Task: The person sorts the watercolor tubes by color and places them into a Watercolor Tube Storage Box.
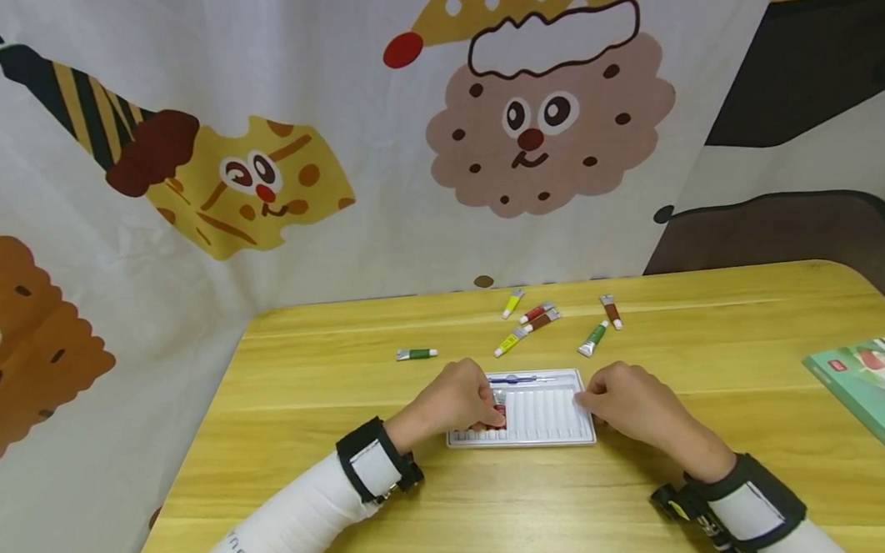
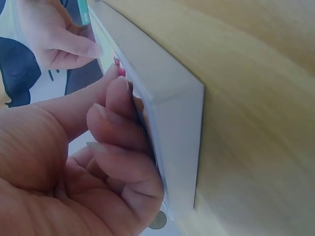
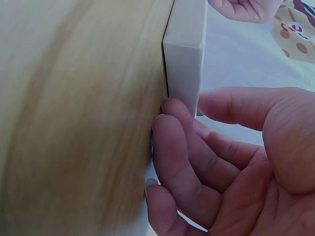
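Observation:
A white slotted plastic tray [image 1: 554, 443] lies on the table between my hands. My left hand [image 1: 451, 396] is over its left end, pinching a small red paint tube [image 1: 500, 411] with thumb and forefinger in the slots. In the left wrist view, a red bit of the tube [image 2: 121, 72] shows at the fingertips, and the other fingers curl by the tray's wall [image 2: 179, 137]. My right hand [image 1: 634, 403] grips the tray's right edge, its thumb on the rim and fingers against the side wall [image 3: 183, 69]. A blue-handled paintbrush [image 1: 515, 380] lies in the tray's far groove. My left hand hides some left slots.
Beyond the tray lie loose paint tubes: a green tube [image 1: 417, 354] at left, a yellow tube [image 1: 513, 303], a red tube [image 1: 536, 312], a brown tube [image 1: 612, 311] and others. A green box [image 1: 857, 390] sits at the right. Behind the table hangs a printed curtain [image 1: 324, 245].

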### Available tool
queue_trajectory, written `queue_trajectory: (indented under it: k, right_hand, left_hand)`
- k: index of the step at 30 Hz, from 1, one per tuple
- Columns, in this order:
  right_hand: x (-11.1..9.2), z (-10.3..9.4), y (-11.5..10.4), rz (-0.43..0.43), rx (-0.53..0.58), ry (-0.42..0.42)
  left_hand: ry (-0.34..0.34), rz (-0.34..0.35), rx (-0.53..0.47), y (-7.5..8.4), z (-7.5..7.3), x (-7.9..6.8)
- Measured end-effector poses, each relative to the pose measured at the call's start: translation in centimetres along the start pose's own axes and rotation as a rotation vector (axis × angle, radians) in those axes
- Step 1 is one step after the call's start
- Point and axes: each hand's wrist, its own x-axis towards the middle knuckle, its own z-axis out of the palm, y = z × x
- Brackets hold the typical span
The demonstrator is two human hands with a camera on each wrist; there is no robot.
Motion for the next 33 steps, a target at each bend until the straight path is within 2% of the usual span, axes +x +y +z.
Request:
queue_trajectory:
  k: [7,12,15,17,21,24,28,33]
  right_hand:
    - [0.1,0.0,0.0,-0.001,0.004,0.003]
    - [0.0,-0.4,0.4,-0.032,-0.011,-0.013]
    - [0.3,-1.2,0.8,-0.059,-0.046,0.014]
    - [0.8,-1.9,1.1,-0.098,-0.067,0.065]
    - [3.1,-3.3,0.6,-0.206,-0.130,0.161]
    - [5.5,-4.0,0.0,-0.300,-0.211,0.194]
    - [8.7,-4.0,-0.6,-0.410,-0.301,0.190]
    - [11.3,-3.5,-0.9,-0.527,-0.368,0.175]
  left_hand:
    - [0.022,0.033,-0.013,-0.3,0.1,-0.5]
    - [0.046,0.054,-0.016,-0.6,0.1,-1.2]
    - [0.052,0.078,-0.029,-0.5,0.0,-1.7]
    - [0.060,0.092,-0.038,-0.4,-0.1,-2.0]
    - [0.072,0.095,-0.046,-0.5,-0.4,-2.5]
    - [0.086,0.110,-0.040,-0.8,-0.6,-2.8]
    - [0.114,0.130,-0.027,-1.3,-0.8,-3.5]
    - [0.169,0.155,-0.011,-1.9,-1.1,-4.2]
